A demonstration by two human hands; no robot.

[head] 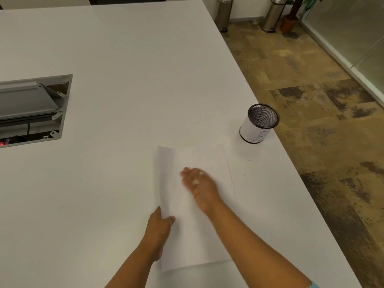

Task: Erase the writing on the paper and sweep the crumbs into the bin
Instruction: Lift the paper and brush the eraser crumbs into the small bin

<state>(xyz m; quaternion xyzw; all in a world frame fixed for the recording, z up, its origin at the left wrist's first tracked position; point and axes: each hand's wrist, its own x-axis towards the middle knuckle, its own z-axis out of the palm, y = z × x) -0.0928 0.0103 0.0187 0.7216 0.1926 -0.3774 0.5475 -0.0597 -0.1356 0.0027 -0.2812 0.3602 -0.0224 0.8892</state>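
Observation:
A white sheet of paper [193, 229] lies on the white table [124, 80], its left edge lifted off the surface. My left hand [160, 223] pinches that raised left edge, thumb on top. My right hand [197, 183] is blurred over the upper middle of the sheet, fingers fairly straight, with a small pale thing between the fingers that may be an eraser. A few dark crumbs [245, 169] are scattered on the table just right of the paper. The small mesh bin [258, 123], wrapped in white paper, stands upright near the table's right edge.
The table's right edge [291, 163] runs diagonally close to the bin, with patterned carpet beyond. An open cable hatch [35, 109] is set into the table at the left. Two steel floor bins [224, 13] and a potted plant [291, 19] stand by the far wall.

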